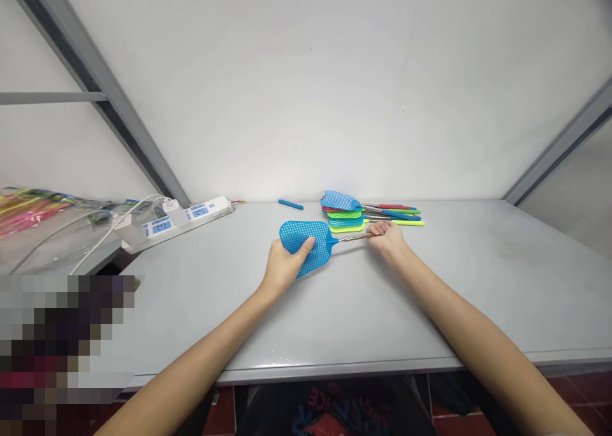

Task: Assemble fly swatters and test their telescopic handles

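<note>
A blue fly swatter (319,248) with a perforated paddle and a metal rod lies across both hands, just over the grey table. My left hand (285,262) pinches the paddle, thumb on top. Closed around the far end of the rod is my right hand (386,237); the handle end is hidden in it. Right behind it lies a pile of fly swatters (345,222) with blue, green and red paddles, their handles pointing right. A loose blue stick (291,204), like a handle, rests near the wall.
A white power strip (179,222) with plugs and white cables lies at the table's left edge. Farther left are clear plastic bags (33,222) with colourful contents. Grey metal posts (115,104) stand by the white wall. The table's front edge (335,373) runs below my forearms.
</note>
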Demonstrator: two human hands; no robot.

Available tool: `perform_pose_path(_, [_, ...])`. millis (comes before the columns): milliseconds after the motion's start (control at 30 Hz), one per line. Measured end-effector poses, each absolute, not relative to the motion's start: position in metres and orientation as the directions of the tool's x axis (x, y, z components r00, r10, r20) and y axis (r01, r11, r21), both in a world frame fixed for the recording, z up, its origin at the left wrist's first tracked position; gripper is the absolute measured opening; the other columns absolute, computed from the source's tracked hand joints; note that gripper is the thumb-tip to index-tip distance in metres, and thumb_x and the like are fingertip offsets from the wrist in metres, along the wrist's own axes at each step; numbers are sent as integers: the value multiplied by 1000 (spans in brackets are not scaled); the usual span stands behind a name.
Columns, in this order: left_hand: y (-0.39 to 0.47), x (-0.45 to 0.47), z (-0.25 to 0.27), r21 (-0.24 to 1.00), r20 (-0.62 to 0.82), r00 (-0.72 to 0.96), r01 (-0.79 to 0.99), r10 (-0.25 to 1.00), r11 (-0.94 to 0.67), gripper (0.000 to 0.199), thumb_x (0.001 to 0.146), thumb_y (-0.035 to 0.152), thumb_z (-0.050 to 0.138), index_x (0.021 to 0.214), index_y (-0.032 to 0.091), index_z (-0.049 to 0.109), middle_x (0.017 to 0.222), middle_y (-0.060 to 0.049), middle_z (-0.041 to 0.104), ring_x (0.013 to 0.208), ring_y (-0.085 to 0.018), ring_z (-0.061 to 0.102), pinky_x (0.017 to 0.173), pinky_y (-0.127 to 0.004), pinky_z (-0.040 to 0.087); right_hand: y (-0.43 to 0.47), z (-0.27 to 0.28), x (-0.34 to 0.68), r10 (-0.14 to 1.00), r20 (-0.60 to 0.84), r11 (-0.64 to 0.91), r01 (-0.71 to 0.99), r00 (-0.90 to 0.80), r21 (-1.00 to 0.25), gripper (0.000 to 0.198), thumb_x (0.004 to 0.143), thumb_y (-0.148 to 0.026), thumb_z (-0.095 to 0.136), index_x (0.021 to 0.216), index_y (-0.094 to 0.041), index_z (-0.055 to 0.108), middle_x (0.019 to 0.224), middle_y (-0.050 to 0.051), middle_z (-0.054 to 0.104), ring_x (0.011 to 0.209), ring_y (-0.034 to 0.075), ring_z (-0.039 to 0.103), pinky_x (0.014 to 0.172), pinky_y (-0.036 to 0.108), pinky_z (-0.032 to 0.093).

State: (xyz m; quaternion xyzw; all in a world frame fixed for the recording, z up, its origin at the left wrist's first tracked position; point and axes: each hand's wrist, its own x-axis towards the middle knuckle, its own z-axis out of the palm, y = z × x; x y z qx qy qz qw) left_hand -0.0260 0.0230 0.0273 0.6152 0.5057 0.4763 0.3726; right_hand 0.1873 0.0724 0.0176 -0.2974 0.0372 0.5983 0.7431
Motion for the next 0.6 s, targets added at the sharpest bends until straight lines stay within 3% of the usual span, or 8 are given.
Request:
perform_pose_path(333, [26, -22, 4, 987, 102, 17, 123, 995, -104, 35, 60, 40, 59, 83, 13, 62, 82, -7, 65, 74, -20, 59, 67, -31, 46, 65, 6, 176, 792, -429, 245, -870, 434, -428, 28, 76, -19, 23, 53, -18, 7, 34, -9, 13, 25, 5, 14, 24, 17, 14])
perform_pose_path(600, [28, -23, 7, 999, -31, 30, -31, 999, 32, 34, 56, 35, 65, 83, 14, 61, 86, -8, 64, 76, -21, 60, 69, -34, 47, 63, 1, 174, 788, -413, 288, -867, 456, -407, 28, 75, -21, 27, 53, -18, 9, 35, -9, 15, 27, 4, 13, 26, 17, 12])
